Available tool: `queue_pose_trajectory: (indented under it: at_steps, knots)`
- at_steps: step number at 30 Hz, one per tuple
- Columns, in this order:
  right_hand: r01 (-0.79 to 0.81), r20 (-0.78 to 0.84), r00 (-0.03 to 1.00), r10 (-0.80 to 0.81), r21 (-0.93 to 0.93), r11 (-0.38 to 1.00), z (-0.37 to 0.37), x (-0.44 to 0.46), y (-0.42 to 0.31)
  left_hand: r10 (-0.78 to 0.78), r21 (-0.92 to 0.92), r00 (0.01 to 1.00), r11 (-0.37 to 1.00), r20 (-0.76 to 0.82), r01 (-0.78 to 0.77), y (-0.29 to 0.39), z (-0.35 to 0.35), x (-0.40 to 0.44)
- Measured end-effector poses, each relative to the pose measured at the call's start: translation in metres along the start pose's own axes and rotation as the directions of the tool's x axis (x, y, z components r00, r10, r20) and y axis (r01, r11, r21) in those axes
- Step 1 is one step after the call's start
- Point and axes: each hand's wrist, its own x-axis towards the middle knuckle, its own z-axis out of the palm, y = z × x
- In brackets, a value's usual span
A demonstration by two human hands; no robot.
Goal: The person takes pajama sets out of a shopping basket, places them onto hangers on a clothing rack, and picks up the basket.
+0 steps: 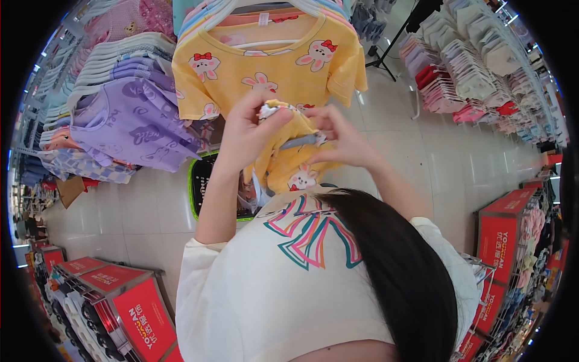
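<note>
My left hand (250, 130) pinches the gathered upper edge of a yellow bunny-print garment (280, 175), where a whitish, patterned bit sticks out between thumb and fingers. My right hand (344, 140) is closed on the other side of the same garment. A grey bar-shaped piece (298, 142) lies across the cloth between my hands; I cannot tell whether it is a hanger part. Just beyond, a matching yellow T-shirt (265, 66) hangs on a white hanger at the front of a row. The garment's lower part hangs close to my chest.
A black basket with a green rim (192, 190) stands below on the tiled floor (398, 157), with items inside. Purple tops (132, 120) hang at the left. Packed racks of small clothes (470, 66) line the right. Red display boxes (142, 317) stand on both near sides.
</note>
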Motion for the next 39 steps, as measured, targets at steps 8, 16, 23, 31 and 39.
queue_pose_trajectory:
  at_steps: [8, 16, 23, 31, 39]
  knots:
    - [-0.102, 0.272, 0.961, 0.051, 0.179, 0.978, -0.014, -0.003, 0.007, -0.085, 0.063, 0.988, 0.994, -0.131, 0.093, -0.001, -0.009, 0.019]
    - [-0.188, 0.120, 0.982, 0.147, 0.507, 0.841, 0.002, 0.003, 0.007, -0.107, 0.052, 0.980, 0.992, -0.168, 0.117, -0.013, 0.023, -0.004]
    - [-0.038, 0.151, 0.988, 0.038, 0.002, 0.999, -0.013, 0.004, 0.000, -0.100, 0.197, 0.994, 0.976, 0.039, 0.090, -0.032, 0.025, -0.009]
    - [0.086, 0.102, 0.994, -0.047, -0.422, 0.902, -0.011, -0.009, -0.013, -0.125, 0.235, 0.992, 0.965, 0.019, 0.117, -0.024, 0.033, -0.007]
    - [0.036, -0.251, 0.962, -0.102, -0.255, 0.966, -0.005, -0.015, 0.009, -0.155, 0.100, 0.979, 0.981, -0.132, 0.169, -0.035, 0.029, -0.009]
